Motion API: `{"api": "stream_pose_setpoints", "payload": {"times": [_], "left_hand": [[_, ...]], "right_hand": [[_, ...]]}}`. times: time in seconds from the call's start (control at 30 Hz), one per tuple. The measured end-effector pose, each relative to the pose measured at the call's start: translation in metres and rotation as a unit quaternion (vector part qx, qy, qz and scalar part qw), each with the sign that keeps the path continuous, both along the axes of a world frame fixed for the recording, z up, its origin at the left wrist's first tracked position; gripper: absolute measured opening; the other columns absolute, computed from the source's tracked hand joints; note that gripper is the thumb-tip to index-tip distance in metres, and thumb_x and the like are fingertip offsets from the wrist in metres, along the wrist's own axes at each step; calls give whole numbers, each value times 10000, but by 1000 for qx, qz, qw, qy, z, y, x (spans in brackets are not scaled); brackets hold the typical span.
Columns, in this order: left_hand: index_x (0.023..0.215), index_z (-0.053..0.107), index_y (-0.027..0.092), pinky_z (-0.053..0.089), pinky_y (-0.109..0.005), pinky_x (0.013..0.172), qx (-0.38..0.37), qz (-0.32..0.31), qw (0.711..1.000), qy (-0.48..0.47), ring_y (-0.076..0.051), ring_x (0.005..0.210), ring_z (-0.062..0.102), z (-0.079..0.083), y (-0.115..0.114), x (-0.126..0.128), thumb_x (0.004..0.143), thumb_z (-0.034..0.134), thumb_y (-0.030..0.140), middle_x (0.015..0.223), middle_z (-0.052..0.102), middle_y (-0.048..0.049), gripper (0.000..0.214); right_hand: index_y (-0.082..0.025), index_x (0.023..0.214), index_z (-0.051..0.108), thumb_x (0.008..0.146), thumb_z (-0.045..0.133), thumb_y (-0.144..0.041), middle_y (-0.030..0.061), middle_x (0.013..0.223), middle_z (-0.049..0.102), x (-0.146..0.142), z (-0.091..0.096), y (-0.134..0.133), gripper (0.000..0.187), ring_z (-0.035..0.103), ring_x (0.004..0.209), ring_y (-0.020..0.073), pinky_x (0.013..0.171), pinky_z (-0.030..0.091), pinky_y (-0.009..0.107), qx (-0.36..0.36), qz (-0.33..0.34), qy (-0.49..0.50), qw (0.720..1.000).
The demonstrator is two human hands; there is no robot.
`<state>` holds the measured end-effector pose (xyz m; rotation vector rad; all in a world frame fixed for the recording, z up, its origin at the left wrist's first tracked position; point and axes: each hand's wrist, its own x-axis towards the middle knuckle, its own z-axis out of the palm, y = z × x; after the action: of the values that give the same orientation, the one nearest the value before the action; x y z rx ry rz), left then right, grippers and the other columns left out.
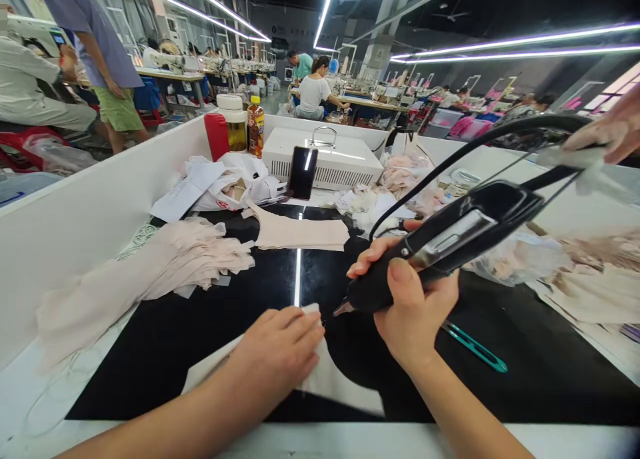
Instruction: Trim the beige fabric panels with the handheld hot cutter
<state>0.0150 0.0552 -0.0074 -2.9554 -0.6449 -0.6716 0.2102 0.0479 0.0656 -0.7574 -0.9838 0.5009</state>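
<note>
My right hand (pixel 417 306) is wrapped round a black corded handheld tool (pixel 450 226) with a pointed copper-coloured tip aimed down and left. That tip hovers near the fingertips of my left hand (pixel 283 349). My left hand is curled over a pale fabric piece (pixel 345 379) on the black mat (pixel 260 299), its fingers together, with a bit of white edge showing at the fingertips. Whether the tip touches the fabric I cannot tell. Teal thread snips (pixel 475 348) lie beside my right wrist. Farther back on the mat rests a cut beige fabric piece (pixel 303 232).
A fanned stack of beige fabric (pixel 150 266) lies left. Behind stand a white metal box (pixel 325 156), an upright phone (pixel 303 172), a jar (pixel 233 122) and a bottle (pixel 255 126). Fabric scraps (pixel 595 289) pile up right. Another person's hand (pixel 613 129) is at the right edge.
</note>
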Motion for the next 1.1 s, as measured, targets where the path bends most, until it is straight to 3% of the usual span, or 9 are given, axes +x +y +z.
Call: {"api": "stream_pose_setpoints", "payload": {"times": [0.13,0.23,0.37,0.5,0.7,0.9,1.1], "left_hand": [[1326,643,150,506,-414,1041,43,15,999,2,-243,1251,643,9,15,-11,1167,436,286,1394,711,-98,294],[1292,652,142,503,-395,1089,52,-12,998,-13,-217,1253,645,19,9,-9,1173,411,232,1334,727,-91,283],[1154,670,154,551,-316,914,-4,-94,993,-65,-174,965,682,23,-13,5,1149,423,128,1028,744,-30,249],[997,666,150,520,-313,782,13,-136,987,-85,-170,772,616,14,-25,21,1118,451,81,823,657,-7,256],[943,656,142,460,-322,676,44,-139,987,-70,-175,721,570,5,-25,37,1089,485,72,766,590,1,235],[964,652,151,423,-332,620,53,-119,991,-43,-184,674,552,7,-26,43,1085,431,58,750,582,0,269],[969,633,158,402,-330,590,47,-119,991,-29,-180,644,518,9,-27,40,1092,389,52,742,571,2,293]], "right_hand": [[-281,1179,627,873,865,-338,-53,816,700,15,7,-20,392,672,599,137,591,619,309,-16,-32,12,999],[-289,1198,638,877,863,-359,-44,822,699,22,4,-38,398,680,611,151,580,620,317,-30,-35,1,999],[-287,1232,636,910,837,-372,-33,842,692,24,-4,-55,390,681,637,155,592,622,319,-34,-22,-3,999],[-287,1238,618,916,833,-366,-30,838,695,19,-7,-60,396,682,620,155,571,614,315,-20,5,-11,1000],[-290,1231,596,913,847,-394,-33,844,698,12,-11,-59,418,678,617,138,566,607,290,-21,10,3,1000],[-280,1132,589,906,845,-432,-35,830,708,9,-5,-58,374,650,583,124,529,596,270,-18,5,0,1000],[-275,1086,573,889,819,-286,-48,795,700,6,-3,-56,316,655,579,124,554,618,269,-10,-23,-14,1000]]}}
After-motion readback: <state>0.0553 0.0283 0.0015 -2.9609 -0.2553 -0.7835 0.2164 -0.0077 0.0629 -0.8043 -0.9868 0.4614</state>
